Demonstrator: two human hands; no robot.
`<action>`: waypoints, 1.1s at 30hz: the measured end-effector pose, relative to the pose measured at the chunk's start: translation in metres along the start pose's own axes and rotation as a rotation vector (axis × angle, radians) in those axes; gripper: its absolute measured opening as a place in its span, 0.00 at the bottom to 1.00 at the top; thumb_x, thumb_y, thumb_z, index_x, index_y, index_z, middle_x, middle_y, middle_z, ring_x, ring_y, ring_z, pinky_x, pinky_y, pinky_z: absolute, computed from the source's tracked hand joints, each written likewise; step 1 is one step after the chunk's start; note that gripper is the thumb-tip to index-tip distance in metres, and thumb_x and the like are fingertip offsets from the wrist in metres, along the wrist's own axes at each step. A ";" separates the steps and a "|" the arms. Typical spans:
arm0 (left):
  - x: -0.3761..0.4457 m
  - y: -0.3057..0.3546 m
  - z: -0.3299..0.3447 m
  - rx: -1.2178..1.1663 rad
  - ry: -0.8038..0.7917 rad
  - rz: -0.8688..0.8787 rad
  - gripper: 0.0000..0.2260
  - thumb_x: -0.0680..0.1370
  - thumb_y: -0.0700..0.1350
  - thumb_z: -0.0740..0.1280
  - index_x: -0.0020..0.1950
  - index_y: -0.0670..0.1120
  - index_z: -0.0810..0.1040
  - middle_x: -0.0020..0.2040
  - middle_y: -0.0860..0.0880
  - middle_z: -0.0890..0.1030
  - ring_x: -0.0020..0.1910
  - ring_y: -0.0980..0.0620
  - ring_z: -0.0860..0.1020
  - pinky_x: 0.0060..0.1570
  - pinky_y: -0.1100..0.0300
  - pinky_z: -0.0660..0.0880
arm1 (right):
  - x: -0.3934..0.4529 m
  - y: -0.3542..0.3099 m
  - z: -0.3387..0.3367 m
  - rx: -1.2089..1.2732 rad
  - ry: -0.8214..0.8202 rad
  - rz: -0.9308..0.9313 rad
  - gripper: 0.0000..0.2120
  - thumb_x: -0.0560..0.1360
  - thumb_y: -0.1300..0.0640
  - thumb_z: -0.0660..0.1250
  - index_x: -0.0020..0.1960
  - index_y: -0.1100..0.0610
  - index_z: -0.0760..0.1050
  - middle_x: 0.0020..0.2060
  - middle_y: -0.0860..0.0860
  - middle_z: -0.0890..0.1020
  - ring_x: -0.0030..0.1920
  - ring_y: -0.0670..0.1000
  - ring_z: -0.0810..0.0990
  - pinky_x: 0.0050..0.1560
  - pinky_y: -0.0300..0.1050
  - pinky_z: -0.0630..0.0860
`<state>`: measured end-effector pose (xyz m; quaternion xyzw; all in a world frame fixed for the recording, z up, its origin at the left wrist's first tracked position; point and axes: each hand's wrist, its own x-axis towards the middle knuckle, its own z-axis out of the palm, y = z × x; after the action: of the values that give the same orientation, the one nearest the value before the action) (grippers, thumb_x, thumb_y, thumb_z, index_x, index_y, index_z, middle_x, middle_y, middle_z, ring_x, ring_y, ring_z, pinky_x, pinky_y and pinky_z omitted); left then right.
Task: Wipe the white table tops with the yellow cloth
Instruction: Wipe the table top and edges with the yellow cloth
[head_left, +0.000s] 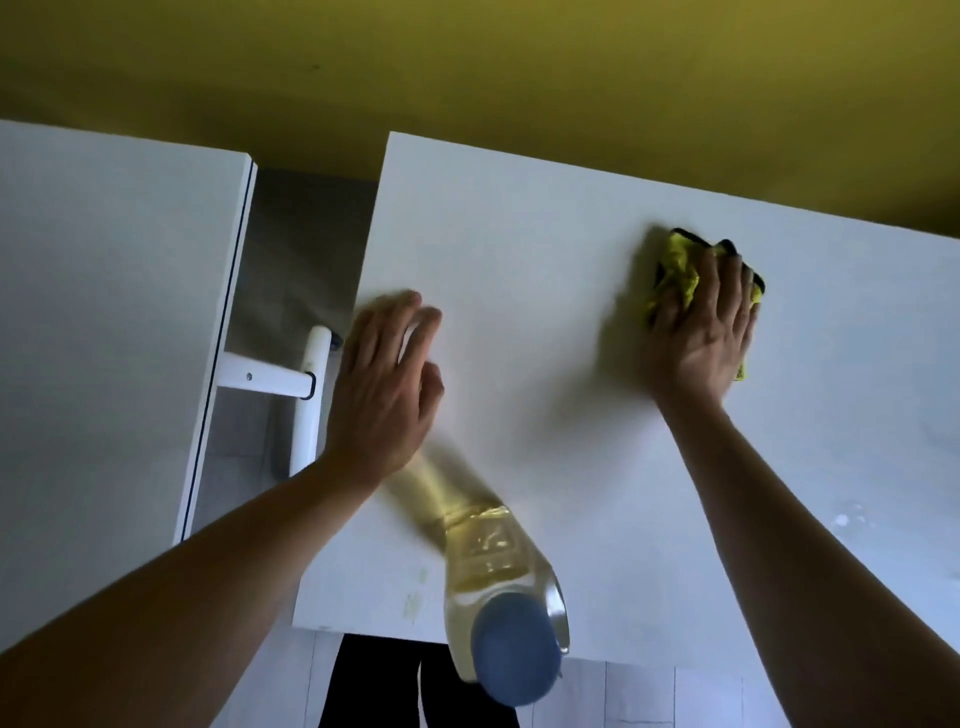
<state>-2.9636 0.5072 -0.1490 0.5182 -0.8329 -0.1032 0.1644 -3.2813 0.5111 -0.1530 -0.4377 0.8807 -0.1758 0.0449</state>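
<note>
My right hand (701, 332) presses flat on the yellow cloth (675, 265), which has a dark edge and lies bunched on the far right part of the white table top (519, 234). My left hand (379, 384) hovers with loosely spread fingers at this table's left edge and holds nothing. A clear bottle (498, 571) of yellowish liquid with a blue cap (519, 649) rises toward the camera just below that hand. Its lower part is blurred, and I cannot tell whether the hand touches it. A second white table top (104, 312) lies to the left.
A gap separates the two tables, showing a white table leg and bracket (311, 395) over grey floor. A yellow-green wall (467, 78) runs behind both tables. Faint smudges (847, 514) mark the right table near its front right. My dark trousers (374, 686) show below the front edge.
</note>
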 end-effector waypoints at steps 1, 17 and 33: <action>0.002 -0.002 0.003 -0.005 0.007 0.000 0.22 0.81 0.38 0.61 0.76 0.38 0.73 0.77 0.38 0.71 0.78 0.35 0.68 0.77 0.38 0.62 | 0.005 -0.007 0.003 -0.001 0.009 0.035 0.28 0.83 0.44 0.51 0.81 0.52 0.56 0.81 0.52 0.57 0.81 0.54 0.53 0.80 0.54 0.47; -0.002 -0.004 0.007 -0.029 -0.009 -0.011 0.24 0.81 0.36 0.60 0.79 0.39 0.71 0.78 0.38 0.69 0.79 0.35 0.66 0.78 0.35 0.61 | 0.025 -0.179 0.073 0.105 -0.243 -0.790 0.28 0.82 0.42 0.53 0.79 0.52 0.63 0.78 0.55 0.63 0.79 0.55 0.59 0.79 0.54 0.55; 0.000 0.000 0.003 -0.007 -0.068 -0.053 0.27 0.79 0.40 0.58 0.79 0.40 0.70 0.80 0.39 0.68 0.79 0.35 0.65 0.79 0.37 0.60 | 0.028 -0.200 0.073 0.093 -0.200 -0.633 0.29 0.81 0.44 0.53 0.79 0.55 0.63 0.78 0.57 0.62 0.79 0.58 0.58 0.79 0.55 0.54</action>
<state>-2.9647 0.5071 -0.1518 0.5357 -0.8237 -0.1280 0.1348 -3.1309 0.3581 -0.1491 -0.7022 0.6832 -0.1771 0.0941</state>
